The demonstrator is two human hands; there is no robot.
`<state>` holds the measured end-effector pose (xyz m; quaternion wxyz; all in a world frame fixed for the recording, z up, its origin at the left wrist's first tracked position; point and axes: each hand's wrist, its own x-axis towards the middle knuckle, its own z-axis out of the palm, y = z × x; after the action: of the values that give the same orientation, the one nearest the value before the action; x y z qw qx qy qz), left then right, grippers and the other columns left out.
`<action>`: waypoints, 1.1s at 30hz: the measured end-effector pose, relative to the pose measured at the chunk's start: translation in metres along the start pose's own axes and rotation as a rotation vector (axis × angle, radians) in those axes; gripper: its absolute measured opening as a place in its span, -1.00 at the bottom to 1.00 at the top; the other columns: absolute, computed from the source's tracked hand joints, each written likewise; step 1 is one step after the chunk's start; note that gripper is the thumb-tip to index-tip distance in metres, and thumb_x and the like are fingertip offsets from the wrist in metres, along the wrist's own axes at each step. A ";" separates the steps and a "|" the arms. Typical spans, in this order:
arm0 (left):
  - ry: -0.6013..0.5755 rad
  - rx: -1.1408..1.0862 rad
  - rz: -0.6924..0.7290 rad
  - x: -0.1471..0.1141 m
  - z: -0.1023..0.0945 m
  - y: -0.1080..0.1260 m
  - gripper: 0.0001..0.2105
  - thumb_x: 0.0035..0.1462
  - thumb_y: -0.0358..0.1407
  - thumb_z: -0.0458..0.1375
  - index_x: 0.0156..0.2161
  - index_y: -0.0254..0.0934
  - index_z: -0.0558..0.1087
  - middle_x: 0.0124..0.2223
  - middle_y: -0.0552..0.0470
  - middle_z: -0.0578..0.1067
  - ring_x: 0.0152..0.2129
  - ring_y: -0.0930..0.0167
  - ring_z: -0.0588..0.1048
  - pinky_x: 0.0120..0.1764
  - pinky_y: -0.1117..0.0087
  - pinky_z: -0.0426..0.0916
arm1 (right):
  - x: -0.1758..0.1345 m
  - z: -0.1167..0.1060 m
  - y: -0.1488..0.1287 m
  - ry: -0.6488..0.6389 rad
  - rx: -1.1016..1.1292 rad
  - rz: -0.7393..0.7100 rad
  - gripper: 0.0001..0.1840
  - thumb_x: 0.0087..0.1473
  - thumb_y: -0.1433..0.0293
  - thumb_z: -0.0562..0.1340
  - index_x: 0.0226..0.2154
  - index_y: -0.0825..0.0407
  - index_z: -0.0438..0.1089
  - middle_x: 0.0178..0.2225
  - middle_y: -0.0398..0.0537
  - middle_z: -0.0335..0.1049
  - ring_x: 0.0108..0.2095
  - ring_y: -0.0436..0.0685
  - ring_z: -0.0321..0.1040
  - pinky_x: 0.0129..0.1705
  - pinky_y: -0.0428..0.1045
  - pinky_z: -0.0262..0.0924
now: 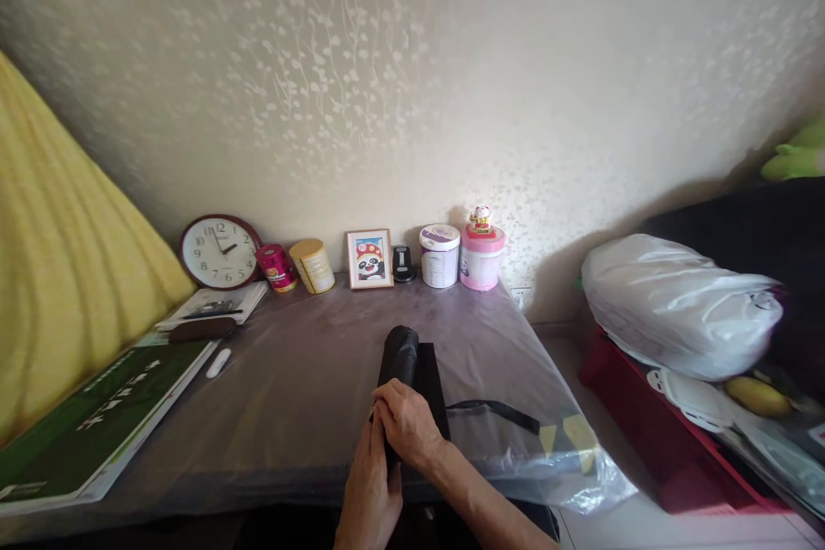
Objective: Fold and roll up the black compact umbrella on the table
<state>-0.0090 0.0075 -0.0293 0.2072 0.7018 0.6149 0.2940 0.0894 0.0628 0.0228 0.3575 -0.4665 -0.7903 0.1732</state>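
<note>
A black rolled-up bundle [400, 352] lies lengthwise on the plastic-covered table in front of me; what kind of thing it is, I cannot make out. My right hand [409, 421] wraps over it from above, fingers curled. Close below, my left hand [374, 477] grips the bundle's near part from the left, and the fingers of both hands meet. A flat black part [430, 378] lies along the roll's right side. From there a thin black strap [496, 408] stretches right across the table. The roll's near end is mostly hidden by my hands.
Along the wall stand a clock [220, 253], a pink can [277, 266], a yellow-lidded can [313, 266], a framed panda picture [369, 259] and two tubs [440, 258]. At left lie a green book [96, 425] and a brown case [203, 329]. A red bin [670, 438] stands right of the table.
</note>
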 end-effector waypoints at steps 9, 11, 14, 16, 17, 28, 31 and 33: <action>-0.005 0.083 -0.037 -0.004 -0.001 -0.001 -0.44 0.08 -0.37 -0.18 0.21 -0.42 -0.16 0.24 -0.27 0.03 0.18 0.23 0.08 0.15 0.15 0.11 | 0.003 -0.003 0.028 0.100 -0.058 -0.098 -0.73 0.15 0.46 0.05 -0.14 0.03 0.36 -0.05 -0.02 0.37 0.03 0.11 0.19 0.09 0.07 0.07; -0.012 0.086 -0.037 -0.003 -0.003 0.001 -0.44 0.08 -0.38 -0.18 0.21 -0.46 -0.15 0.25 -0.28 0.02 0.19 0.23 0.07 0.16 0.15 0.09 | 0.009 0.001 0.036 0.063 -0.089 -0.115 -0.72 0.16 0.42 0.06 -0.09 0.01 0.35 0.01 -0.04 0.34 0.12 0.11 0.09 0.16 0.12 -0.04; -0.016 0.087 -0.026 -0.003 -0.003 0.001 -0.44 0.09 -0.38 -0.18 0.21 -0.46 -0.16 0.24 -0.28 0.04 0.18 0.24 0.09 0.15 0.15 0.10 | 0.022 0.008 0.046 0.017 -0.121 -0.140 -0.72 0.18 0.40 0.04 -0.08 -0.01 0.35 0.00 -0.10 0.35 0.15 0.07 0.05 0.20 0.14 -0.18; -0.007 0.101 -0.027 -0.003 -0.002 0.000 -0.43 0.08 -0.38 -0.18 0.21 -0.45 -0.15 0.24 -0.27 0.05 0.17 0.25 0.11 0.14 0.16 0.11 | 0.032 0.012 0.054 0.000 -0.141 -0.156 -0.72 0.17 0.40 0.05 -0.11 -0.03 0.37 -0.02 -0.12 0.37 0.15 0.05 0.05 0.21 0.13 -0.23; 0.000 0.110 -0.029 -0.004 0.000 0.000 -0.43 0.07 -0.39 -0.17 0.21 -0.45 -0.15 0.24 -0.27 0.06 0.17 0.25 0.12 0.14 0.16 0.12 | 0.037 0.013 0.058 -0.005 -0.151 -0.160 -0.72 0.17 0.40 0.04 -0.11 -0.03 0.38 -0.03 -0.12 0.38 0.15 0.05 0.05 0.21 0.12 -0.25; 0.015 0.119 0.001 -0.004 0.007 -0.008 -0.42 0.06 -0.43 -0.16 0.21 -0.47 -0.15 0.24 -0.28 0.05 0.18 0.27 0.09 0.15 0.16 0.11 | 0.081 0.018 0.079 -0.057 -0.189 -0.023 -0.74 0.16 0.41 0.04 -0.24 -0.06 0.44 -0.15 -0.16 0.47 0.11 0.03 0.08 0.20 0.11 -0.32; -0.005 0.127 0.017 -0.004 0.008 -0.009 -0.42 0.06 -0.44 -0.17 0.21 -0.49 -0.18 0.25 -0.31 0.02 0.19 0.25 0.06 0.15 0.13 0.09 | 0.089 0.017 0.082 -0.072 -0.174 0.029 -0.74 0.16 0.41 0.04 -0.25 -0.06 0.44 -0.14 -0.16 0.46 0.11 0.03 0.08 0.19 0.07 -0.26; -0.006 0.120 0.018 -0.004 0.008 -0.009 -0.41 0.05 -0.45 -0.18 0.21 -0.49 -0.19 0.25 -0.32 0.01 0.19 0.24 0.05 0.16 0.12 0.08 | 0.093 0.017 0.085 -0.081 -0.158 0.071 -0.73 0.16 0.40 0.03 -0.23 -0.04 0.43 -0.11 -0.14 0.44 0.07 0.03 0.13 0.15 0.01 -0.16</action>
<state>-0.0102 0.0058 -0.0418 0.1640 0.7194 0.6244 0.2562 0.1001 0.1869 -0.0026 0.2809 -0.5136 -0.7982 0.1417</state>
